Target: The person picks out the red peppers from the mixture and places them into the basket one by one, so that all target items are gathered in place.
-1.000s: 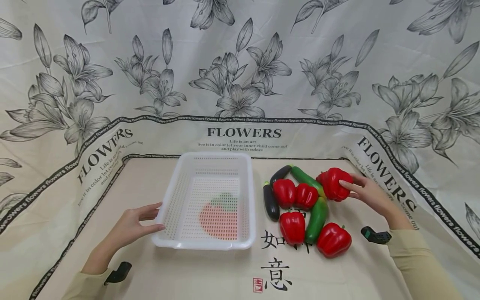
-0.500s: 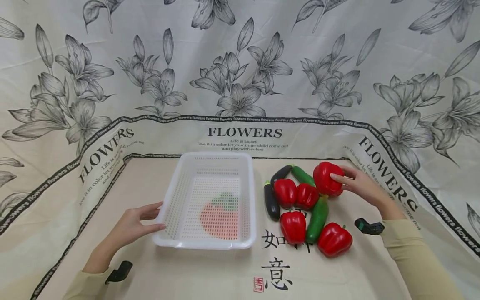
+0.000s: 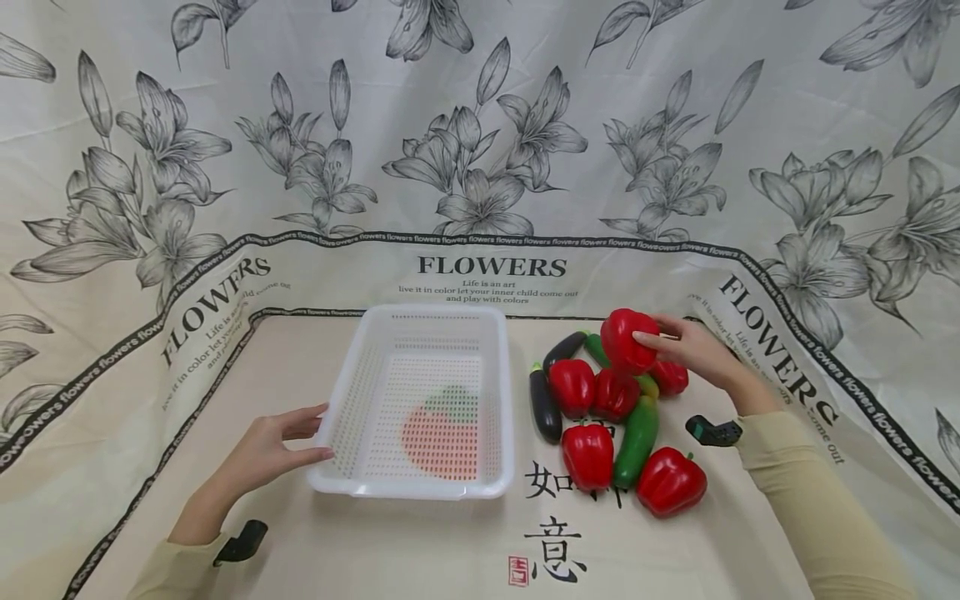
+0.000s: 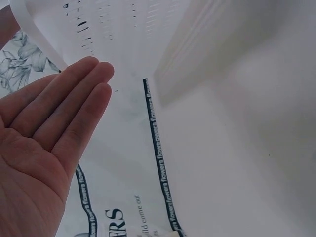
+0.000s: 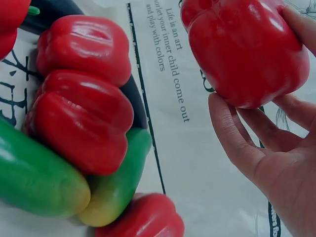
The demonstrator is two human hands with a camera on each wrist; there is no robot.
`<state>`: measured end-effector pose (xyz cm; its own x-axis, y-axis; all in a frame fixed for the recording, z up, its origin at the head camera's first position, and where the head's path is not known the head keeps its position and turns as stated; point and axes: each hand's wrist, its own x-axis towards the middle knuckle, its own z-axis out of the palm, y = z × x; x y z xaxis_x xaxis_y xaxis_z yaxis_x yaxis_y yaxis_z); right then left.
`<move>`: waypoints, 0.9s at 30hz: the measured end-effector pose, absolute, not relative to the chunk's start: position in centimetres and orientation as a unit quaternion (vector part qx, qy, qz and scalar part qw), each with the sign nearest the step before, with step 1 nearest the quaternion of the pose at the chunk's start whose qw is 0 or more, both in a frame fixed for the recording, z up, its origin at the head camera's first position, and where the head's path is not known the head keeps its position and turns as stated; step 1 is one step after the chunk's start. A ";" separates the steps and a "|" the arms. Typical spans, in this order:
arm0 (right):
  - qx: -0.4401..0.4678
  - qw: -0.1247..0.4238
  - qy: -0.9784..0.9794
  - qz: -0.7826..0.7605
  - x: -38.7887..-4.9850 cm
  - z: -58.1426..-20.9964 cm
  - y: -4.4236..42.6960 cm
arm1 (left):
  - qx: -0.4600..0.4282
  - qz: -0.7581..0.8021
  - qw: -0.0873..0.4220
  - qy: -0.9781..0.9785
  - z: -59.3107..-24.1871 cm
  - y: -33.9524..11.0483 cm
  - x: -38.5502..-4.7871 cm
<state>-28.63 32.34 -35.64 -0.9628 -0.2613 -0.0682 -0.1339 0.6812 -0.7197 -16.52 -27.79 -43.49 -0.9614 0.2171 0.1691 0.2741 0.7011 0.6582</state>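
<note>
My right hand (image 3: 701,352) pinches a red bell pepper (image 3: 628,340) between thumb and fingers, above the back of a group of vegetables. In the right wrist view that pepper (image 5: 249,52) is clear of the cloth, with fingertips against its lower side. My left hand (image 3: 262,454) is at the left side of a white perforated basket (image 3: 506,400), thumb and fingers apart at its rim. In the left wrist view the left hand's (image 4: 54,113) fingers lie straight beside the basket wall (image 4: 98,24). The basket holds nothing; a red and green print shows through its floor.
Right of the basket lie more red peppers (image 3: 587,456) (image 3: 671,482), green cucumber-like vegetables (image 3: 636,442) and two dark eggplants (image 3: 544,405). Another red pepper (image 3: 670,377) sits under the right hand. A floral cloth (image 3: 487,167) hangs behind.
My right hand has lifted the pepper and carried it left and upward, uncovering another red pepper behind the green ones. My left hand and the basket have stayed in place.
</note>
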 end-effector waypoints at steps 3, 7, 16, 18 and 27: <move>-0.093 0.089 0.921 -0.366 -29.1 -35.2 31.5 | -0.133 -0.365 0.035 -0.921 -43.4 -27.8 -16.5; -0.111 0.100 0.914 -0.378 -30.2 -35.3 30.7 | -0.134 -0.368 0.032 -0.919 -43.3 -27.9 -16.5; -0.153 0.117 0.895 -0.403 -31.1 -35.1 28.3 | -0.137 -0.375 0.031 -0.916 -43.3 -27.7 -16.4; -0.160 0.121 0.889 -0.411 -31.4 -35.1 27.7 | -0.136 -0.375 0.031 -0.917 -43.4 -27.7 -16.4; -0.178 0.127 0.881 -0.419 -32.5 -34.6 24.8 | -0.141 -0.378 0.040 -0.914 -43.6 -27.8 -16.5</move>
